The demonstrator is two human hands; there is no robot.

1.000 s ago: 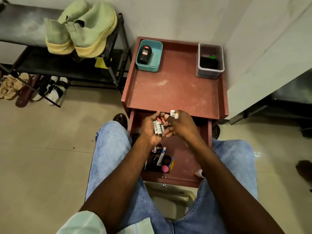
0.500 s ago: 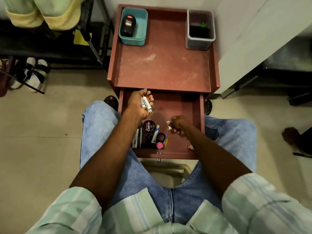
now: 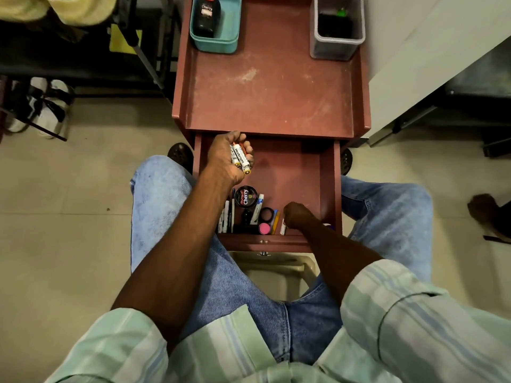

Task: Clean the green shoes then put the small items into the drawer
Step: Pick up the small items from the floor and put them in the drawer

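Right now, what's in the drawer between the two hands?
In the head view, bare drawer floor lies between the left hand and right hand.

drawer (image 3: 290,167) rear bare, small items (image 3: 249,214) crowd front

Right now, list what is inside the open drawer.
Along the drawer front: a Cherry polish tin, pens, a pink-capped item, a small tube. The right hand and forearm cover part.

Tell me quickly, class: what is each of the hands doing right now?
Left hand: closed around a bunch of batteries over the open drawer.
Right hand: fingers curled low in the drawer; any grip cannot be told.
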